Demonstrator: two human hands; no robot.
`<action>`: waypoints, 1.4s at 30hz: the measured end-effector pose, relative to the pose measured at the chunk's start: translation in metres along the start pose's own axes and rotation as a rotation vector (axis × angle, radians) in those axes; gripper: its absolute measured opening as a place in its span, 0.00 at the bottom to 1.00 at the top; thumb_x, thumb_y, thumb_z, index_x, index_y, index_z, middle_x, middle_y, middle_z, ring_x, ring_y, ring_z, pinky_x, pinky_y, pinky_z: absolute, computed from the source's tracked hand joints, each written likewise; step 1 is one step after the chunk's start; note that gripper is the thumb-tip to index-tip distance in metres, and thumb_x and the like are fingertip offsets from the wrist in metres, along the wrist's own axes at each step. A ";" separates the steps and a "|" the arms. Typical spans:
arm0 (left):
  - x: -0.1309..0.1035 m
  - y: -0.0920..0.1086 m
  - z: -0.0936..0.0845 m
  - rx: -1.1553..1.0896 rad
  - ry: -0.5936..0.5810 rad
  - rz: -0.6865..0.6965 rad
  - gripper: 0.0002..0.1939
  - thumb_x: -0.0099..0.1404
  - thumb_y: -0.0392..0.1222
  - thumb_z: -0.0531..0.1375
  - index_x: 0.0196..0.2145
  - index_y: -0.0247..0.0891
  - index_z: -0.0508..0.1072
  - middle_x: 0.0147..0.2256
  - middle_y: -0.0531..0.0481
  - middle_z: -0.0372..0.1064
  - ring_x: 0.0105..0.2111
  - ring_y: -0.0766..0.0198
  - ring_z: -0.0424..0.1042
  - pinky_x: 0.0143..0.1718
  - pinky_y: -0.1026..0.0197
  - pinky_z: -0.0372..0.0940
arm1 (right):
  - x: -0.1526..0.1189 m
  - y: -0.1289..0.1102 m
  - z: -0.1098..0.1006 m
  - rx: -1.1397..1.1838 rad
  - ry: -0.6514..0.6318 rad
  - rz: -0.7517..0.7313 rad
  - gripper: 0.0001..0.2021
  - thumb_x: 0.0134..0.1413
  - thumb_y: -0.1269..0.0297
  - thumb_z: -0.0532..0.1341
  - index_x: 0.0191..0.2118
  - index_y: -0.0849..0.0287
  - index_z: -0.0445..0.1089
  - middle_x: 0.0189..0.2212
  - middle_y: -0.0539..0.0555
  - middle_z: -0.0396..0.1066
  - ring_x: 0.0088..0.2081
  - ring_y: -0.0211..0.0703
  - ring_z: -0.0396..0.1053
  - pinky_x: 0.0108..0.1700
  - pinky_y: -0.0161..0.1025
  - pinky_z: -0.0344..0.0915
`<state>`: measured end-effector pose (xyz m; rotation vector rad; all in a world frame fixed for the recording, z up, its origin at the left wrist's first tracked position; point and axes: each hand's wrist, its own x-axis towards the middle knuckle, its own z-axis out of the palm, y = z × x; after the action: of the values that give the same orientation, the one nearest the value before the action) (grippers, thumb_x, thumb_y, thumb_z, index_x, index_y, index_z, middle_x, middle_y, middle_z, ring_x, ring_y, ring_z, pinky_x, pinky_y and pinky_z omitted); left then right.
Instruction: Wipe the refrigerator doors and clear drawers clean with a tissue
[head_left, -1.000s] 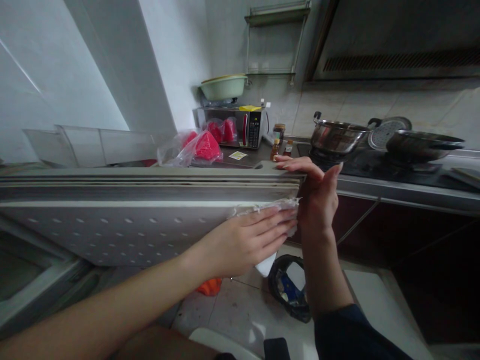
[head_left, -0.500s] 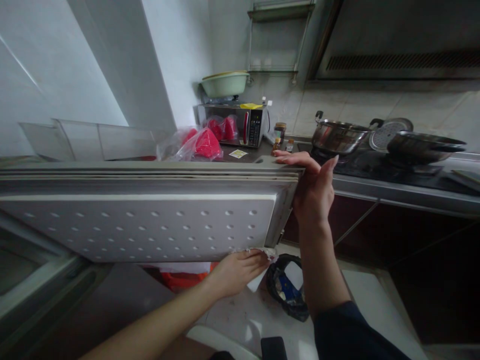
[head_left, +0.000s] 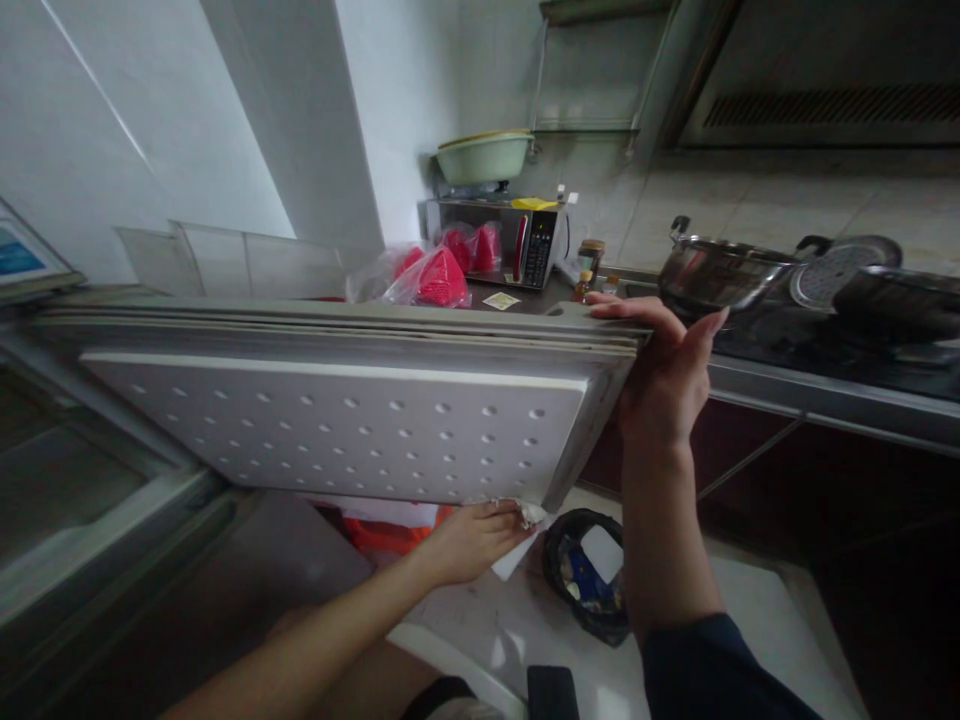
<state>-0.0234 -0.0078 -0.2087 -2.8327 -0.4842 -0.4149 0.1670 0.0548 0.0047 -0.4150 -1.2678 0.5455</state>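
Observation:
A white fridge door (head_left: 330, 415) with a dimpled inner panel stands open across the view. My right hand (head_left: 667, 375) grips its upper right corner, fingers over the top edge and thumb apart. Down at the panel's bottom edge, my left hand (head_left: 480, 542) presses a crumpled white cloth or tissue (head_left: 532, 514) against the door near the lower right corner. Its fingers lie together over the cloth, hiding most of it. A grey rubber seal (head_left: 450, 333) runs along the door's top side.
Behind the door are a microwave (head_left: 538, 250), red items in clear plastic (head_left: 439, 278) and a green basin (head_left: 484, 158). A steel pot (head_left: 724, 275) stands on the stove at right. Below sit a black-lined bin (head_left: 559, 570), an orange-red bag (head_left: 386, 535) and a dark phone-like slab (head_left: 553, 692).
The view has swung left, so the door's hinge side and the counter things sit further right in the picture. Both hands stay on the door, the cloth still under my left hand.

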 end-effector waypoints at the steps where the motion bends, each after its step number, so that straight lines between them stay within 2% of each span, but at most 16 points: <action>1: -0.008 -0.002 0.003 0.005 -0.006 -0.010 0.18 0.71 0.33 0.50 0.57 0.28 0.64 0.51 0.45 0.74 0.53 0.65 0.70 0.61 0.61 0.57 | 0.000 0.001 0.000 0.004 0.011 -0.002 0.35 0.62 0.37 0.38 0.30 0.52 0.76 0.32 0.51 0.75 0.47 0.48 0.73 0.60 0.54 0.59; 5: -0.035 -0.009 0.005 0.017 -0.055 -0.043 0.21 0.71 0.32 0.50 0.60 0.29 0.61 0.49 0.46 0.75 0.50 0.66 0.72 0.60 0.63 0.57 | 0.002 0.003 0.001 0.063 0.038 -0.023 0.35 0.63 0.40 0.39 0.29 0.54 0.77 0.30 0.53 0.75 0.45 0.49 0.73 0.58 0.53 0.60; 9: -0.052 -0.016 -0.008 0.023 -0.082 -0.051 0.25 0.70 0.31 0.51 0.64 0.32 0.55 0.49 0.47 0.75 0.48 0.67 0.73 0.59 0.63 0.58 | 0.002 0.000 0.002 0.056 0.036 -0.045 0.33 0.64 0.41 0.41 0.27 0.54 0.78 0.28 0.53 0.74 0.43 0.49 0.73 0.58 0.52 0.60; 14: -0.087 -0.025 -0.023 0.071 -0.133 -0.129 0.28 0.68 0.31 0.53 0.64 0.37 0.55 0.49 0.48 0.75 0.49 0.66 0.73 0.56 0.63 0.59 | 0.000 -0.005 0.005 -0.004 0.039 -0.063 0.31 0.64 0.43 0.43 0.28 0.51 0.78 0.28 0.51 0.74 0.43 0.49 0.74 0.58 0.53 0.59; 20: -0.150 -0.043 -0.036 0.151 -0.237 -0.261 0.32 0.65 0.25 0.52 0.64 0.41 0.57 0.48 0.50 0.76 0.46 0.66 0.74 0.58 0.61 0.58 | 0.003 -0.001 0.005 0.002 0.063 -0.072 0.30 0.64 0.43 0.44 0.26 0.52 0.77 0.27 0.51 0.74 0.42 0.48 0.75 0.56 0.52 0.61; 23: -0.188 -0.052 -0.044 0.122 -0.321 -0.364 0.33 0.66 0.23 0.48 0.65 0.45 0.56 0.55 0.50 0.71 0.50 0.67 0.72 0.61 0.60 0.54 | 0.005 0.002 0.004 0.004 0.076 -0.095 0.31 0.64 0.43 0.45 0.25 0.53 0.77 0.26 0.51 0.74 0.40 0.48 0.75 0.55 0.53 0.62; 27: -0.238 -0.056 -0.050 0.117 -0.364 -0.536 0.36 0.65 0.22 0.44 0.65 0.50 0.55 0.61 0.51 0.64 0.56 0.62 0.68 0.64 0.49 0.50 | 0.004 0.001 0.006 -0.001 0.115 -0.100 0.31 0.63 0.42 0.45 0.24 0.53 0.77 0.25 0.50 0.74 0.39 0.48 0.75 0.55 0.54 0.61; 30: -0.264 -0.053 -0.048 0.138 -0.329 -0.675 0.38 0.64 0.21 0.43 0.65 0.51 0.54 0.61 0.49 0.63 0.57 0.61 0.68 0.65 0.43 0.46 | 0.002 -0.002 0.009 -0.005 0.121 -0.092 0.31 0.64 0.43 0.44 0.24 0.52 0.76 0.25 0.50 0.74 0.39 0.48 0.75 0.57 0.56 0.61; 34: -0.279 -0.046 -0.039 0.176 -0.262 -0.781 0.38 0.62 0.21 0.43 0.65 0.50 0.57 0.60 0.46 0.64 0.57 0.57 0.67 0.65 0.39 0.45 | 0.000 -0.004 0.011 -0.013 0.124 -0.113 0.31 0.66 0.46 0.42 0.24 0.52 0.76 0.25 0.50 0.74 0.39 0.46 0.75 0.57 0.52 0.63; 37: -0.284 -0.041 -0.033 0.215 -0.248 -0.848 0.37 0.60 0.21 0.44 0.64 0.43 0.59 0.61 0.42 0.62 0.61 0.52 0.62 0.64 0.38 0.46 | 0.000 -0.005 0.012 -0.031 0.150 -0.114 0.34 0.67 0.49 0.39 0.22 0.51 0.77 0.23 0.49 0.74 0.37 0.43 0.76 0.55 0.51 0.65; 39: -0.288 -0.036 -0.031 0.219 -0.210 -0.931 0.37 0.58 0.22 0.45 0.65 0.39 0.59 0.63 0.41 0.58 0.65 0.49 0.54 0.65 0.38 0.45 | -0.001 -0.006 0.012 -0.057 0.159 -0.093 0.35 0.69 0.53 0.37 0.22 0.50 0.77 0.24 0.49 0.74 0.38 0.42 0.76 0.56 0.51 0.64; 41: -0.290 -0.029 -0.031 0.163 -0.094 -1.050 0.39 0.55 0.21 0.45 0.65 0.34 0.57 0.65 0.40 0.54 0.67 0.49 0.47 0.66 0.38 0.43 | -0.004 -0.009 0.015 -0.064 0.166 -0.085 0.38 0.69 0.59 0.33 0.23 0.49 0.77 0.25 0.48 0.75 0.38 0.41 0.76 0.57 0.50 0.63; 42: -0.289 -0.025 -0.031 0.087 0.020 -1.130 0.40 0.54 0.21 0.46 0.65 0.32 0.57 0.66 0.39 0.53 0.67 0.50 0.46 0.67 0.40 0.41 | -0.006 -0.011 0.017 -0.064 0.166 -0.079 0.40 0.69 0.62 0.30 0.23 0.49 0.77 0.25 0.48 0.76 0.38 0.40 0.75 0.57 0.49 0.63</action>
<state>-0.3017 -0.0763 -0.2657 -2.1790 -1.9993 -0.5597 0.1508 0.0429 0.0109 -0.4521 -1.1392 0.3961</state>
